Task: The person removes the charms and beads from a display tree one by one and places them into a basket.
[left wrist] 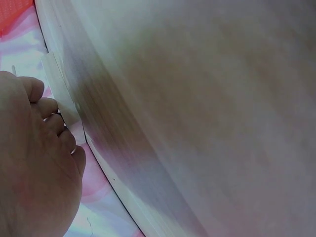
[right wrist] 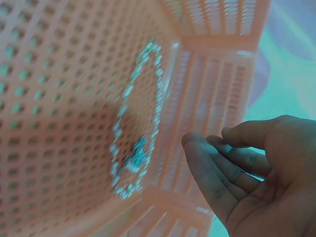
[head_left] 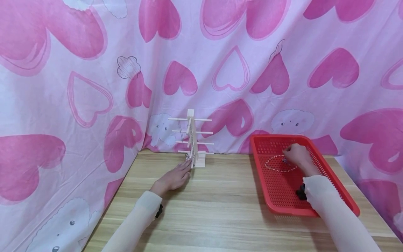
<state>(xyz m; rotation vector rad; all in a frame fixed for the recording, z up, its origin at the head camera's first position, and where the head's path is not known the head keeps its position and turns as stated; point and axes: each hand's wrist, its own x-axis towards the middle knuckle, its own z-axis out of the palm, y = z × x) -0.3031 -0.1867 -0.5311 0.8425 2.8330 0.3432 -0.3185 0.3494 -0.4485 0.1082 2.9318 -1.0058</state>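
Observation:
A pale wooden stand [head_left: 192,140] with several crossbars is at the back of the table, and thin chains hang on it. My left hand [head_left: 172,178] lies at its foot, with fairly straight fingers touching or close to the base; the exact contact is hidden. Over the red basket [head_left: 267,196] hovers my right hand [head_left: 299,155], its thumb and forefinger apart and nothing between them in the right wrist view. Below that hand, a white beaded necklace [right wrist: 157,113] makes a loop on the basket floor. A small bluish-silver cluster [right wrist: 137,157] lies within the loop.
The wood-grain table [head_left: 220,210] runs under both arms. A pink heart-patterned curtain [head_left: 214,63] stands close behind the stand and basket and along both sides. The basket's raised rim [head_left: 261,175] surrounds the right hand's area.

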